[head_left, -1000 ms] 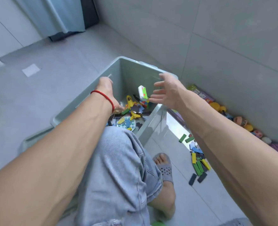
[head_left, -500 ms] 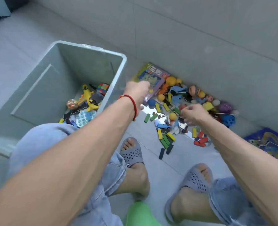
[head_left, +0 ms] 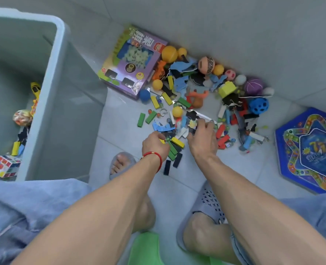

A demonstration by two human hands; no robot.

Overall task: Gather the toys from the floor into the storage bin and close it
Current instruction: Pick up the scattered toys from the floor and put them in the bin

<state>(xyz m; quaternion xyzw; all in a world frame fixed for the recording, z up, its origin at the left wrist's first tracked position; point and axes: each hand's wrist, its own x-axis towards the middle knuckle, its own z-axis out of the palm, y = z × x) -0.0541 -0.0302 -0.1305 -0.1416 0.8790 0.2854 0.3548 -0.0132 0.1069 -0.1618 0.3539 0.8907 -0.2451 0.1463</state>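
Observation:
The grey storage bin (head_left: 49, 92) stands open at the left, with a puzzle cube (head_left: 6, 166), a yellow toy plane (head_left: 35, 90) and small pieces inside. A heap of toys lies on the floor along the wall: coloured wooden blocks (head_left: 151, 116), balls (head_left: 169, 52), foam puzzle pieces (head_left: 183, 66). My left hand (head_left: 155, 145), with a red cord at the wrist, has its fingers curled over blocks at the heap's near edge. My right hand (head_left: 202, 136) rests beside it, its spread fingers pressing on puzzle pieces. No lid is in view.
A purple boxed toy (head_left: 131, 62) lies against the wall by the bin. A blue star-patterned game box (head_left: 311, 150) lies at the right. My feet in grey sandals (head_left: 210, 205) are planted just below the heap. A green object (head_left: 145, 249) sits at the bottom edge.
Both hands left the bin and came down onto the floor heap. The left hand dropped from beside the bin's rim to the blocks; the right hand slid left to meet it.

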